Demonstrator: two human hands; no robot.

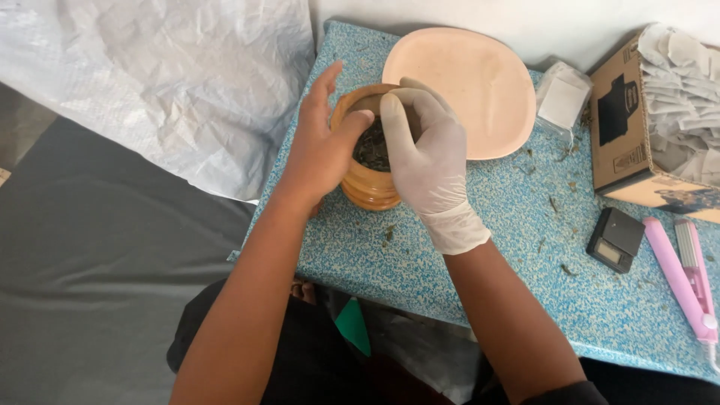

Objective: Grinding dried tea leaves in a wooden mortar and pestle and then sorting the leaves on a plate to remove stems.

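Partly, gloved right hand (pixel 429 161) hides wooden bowl (pixel 365 184).

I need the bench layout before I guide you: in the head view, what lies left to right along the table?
Wooden bowl → pink plate → clear packet → small black scale → pink sealer tool. The cardboard box sits above the last two, so it is left out.

Plate (pixel 480 97) behind bowl (pixel 367 187); scale (pixel 615 240) to its right.

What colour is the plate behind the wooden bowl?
Pale peach plate, clearest in the head view.
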